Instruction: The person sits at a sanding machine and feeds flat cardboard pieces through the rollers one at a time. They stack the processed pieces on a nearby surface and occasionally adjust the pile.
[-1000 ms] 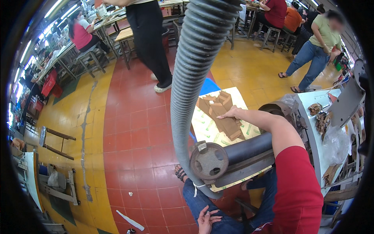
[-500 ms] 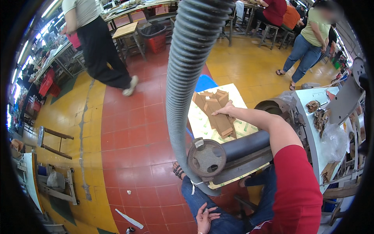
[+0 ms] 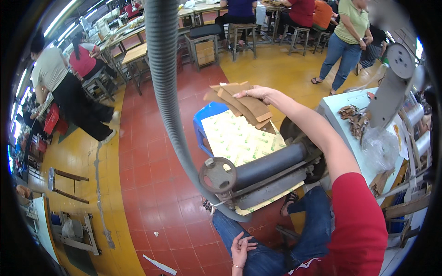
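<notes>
1. A worker's right hand (image 3: 254,93) grips a fanned stack of flat brown pieces (image 3: 248,106), the thumb pressed across the top and the other fingers mostly hidden.

2. The stack sits beyond the roller machine, over the far edge of a pale yellow sheet (image 3: 237,138) printed in green; from this angle it is hard to tell whether its lower end touches the sheet.

3. The left hand (image 3: 241,249) rests palm up on the worker's blue jeans (image 3: 267,263), fingers loosely curled and apart from one another.

4. Between the worker's knees and the stack stands the machine, its black roller (image 3: 271,165) flanked at the left by a round metal wheel (image 3: 218,175). A blue plastic stand (image 3: 201,126) shows at the sheet's far left corner.

5. A grey ribbed hose (image 3: 163,60) drops from above, curving in beside the wheel.

6. At right, a pale side table (image 3: 336,102) bears brown scraps (image 3: 352,115) and a clear plastic bag (image 3: 381,147).

7. Across the red and yellow tiled floor (image 3: 156,184), a co-worker in light green (image 3: 352,25) stands at the upper right, while another in black trousers (image 3: 78,103) is mid-stride at the left.
</notes>
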### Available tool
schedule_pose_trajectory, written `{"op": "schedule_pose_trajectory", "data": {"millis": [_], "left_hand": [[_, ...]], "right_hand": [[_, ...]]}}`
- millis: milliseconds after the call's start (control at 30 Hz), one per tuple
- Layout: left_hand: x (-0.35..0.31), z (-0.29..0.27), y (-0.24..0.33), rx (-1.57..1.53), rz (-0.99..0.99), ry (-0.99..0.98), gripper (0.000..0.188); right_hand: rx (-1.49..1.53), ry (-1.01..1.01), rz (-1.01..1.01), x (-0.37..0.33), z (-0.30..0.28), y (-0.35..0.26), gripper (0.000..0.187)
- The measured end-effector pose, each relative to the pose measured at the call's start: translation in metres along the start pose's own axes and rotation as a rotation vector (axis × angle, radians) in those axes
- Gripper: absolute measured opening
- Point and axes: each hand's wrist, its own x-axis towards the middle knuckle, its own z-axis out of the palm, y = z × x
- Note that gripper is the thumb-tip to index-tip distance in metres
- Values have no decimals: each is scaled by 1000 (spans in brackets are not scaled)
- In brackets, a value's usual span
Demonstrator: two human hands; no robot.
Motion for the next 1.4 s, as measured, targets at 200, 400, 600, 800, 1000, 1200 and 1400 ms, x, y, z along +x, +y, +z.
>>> {"op": "schedule_pose_trajectory", "data": {"millis": [200, 400, 600, 800, 1000, 1200, 1400], "left_hand": [[-2, 60, 48, 137, 375, -497, 76], [-24, 172, 60, -352, 281, -796, 139], [-88, 199, 17, -586, -67, -624, 107], [-106, 191, 20, -570, -109, -825, 91], [-105, 193, 6, 193, 20, -563, 85], [-114, 221, -15, 745, 309, -343, 89], [-122, 224, 15, 289, 192, -470, 64]], "right_hand": [[100, 63, -396, -206, 21, -9, 76], [82, 145, -334, -416, 85, 113, 108], [-160, 419, -250, -509, 139, 219, 119], [-420, 660, -185, -553, 162, 261, 115], [61, 452, -332, -531, 171, 298, 120], [599, 121, -167, -519, 135, 333, 95], [975, 158, -130, -514, 106, 345, 61]]}}
